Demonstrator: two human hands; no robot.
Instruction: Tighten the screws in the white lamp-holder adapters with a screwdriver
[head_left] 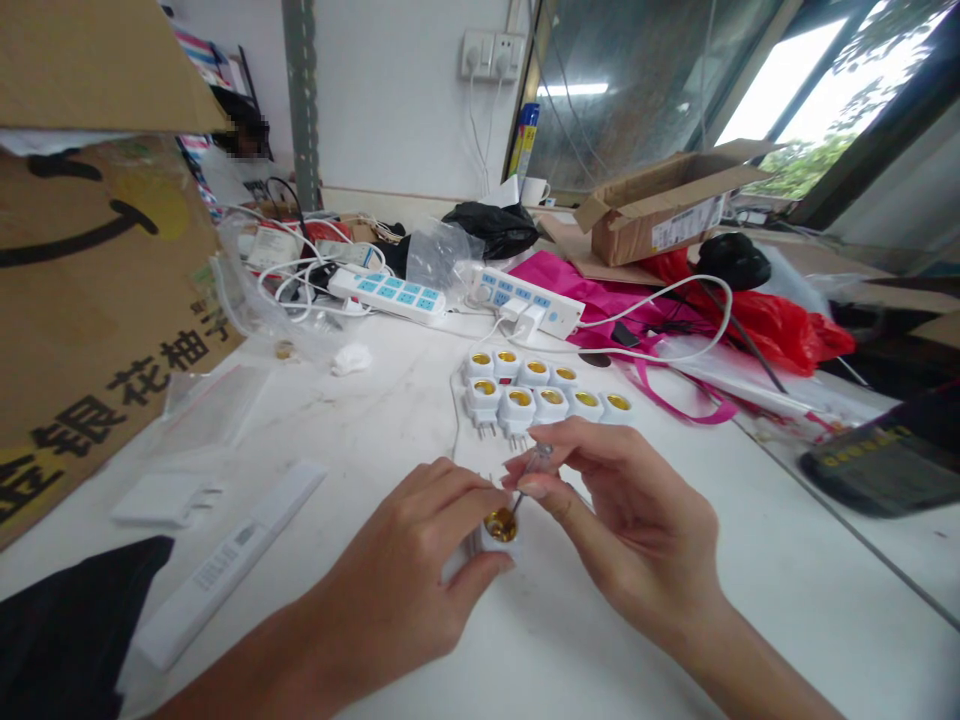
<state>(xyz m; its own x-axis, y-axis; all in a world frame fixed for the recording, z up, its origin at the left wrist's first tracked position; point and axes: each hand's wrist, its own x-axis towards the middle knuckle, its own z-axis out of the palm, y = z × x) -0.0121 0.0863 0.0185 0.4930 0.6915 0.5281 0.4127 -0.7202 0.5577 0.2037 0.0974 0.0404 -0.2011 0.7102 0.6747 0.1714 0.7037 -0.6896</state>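
Note:
Between thumb and fingers, my left hand (420, 560) steadies a white plug-in lamp socket (499, 540) on the table, its brass-coloured threaded opening facing up. My right hand (637, 520) is closed on a small screwdriver with a clear handle (541, 455). Its thin metal shaft slants down into the socket's opening; the tip is hidden inside. Just beyond my hands, several similar white lamp sockets (550, 402) stand close together in two rows, their gold-coloured openings upward. Plug pins show on some of them.
Behind the sockets lie two white power strips (397, 296) with cords. A large cardboard box (82, 330) stands at left, near a white charger (161, 498) and a long white box (232, 565). Pink fabric (559, 275), a red bag (795, 325) and an open carton (637, 230) are at right.

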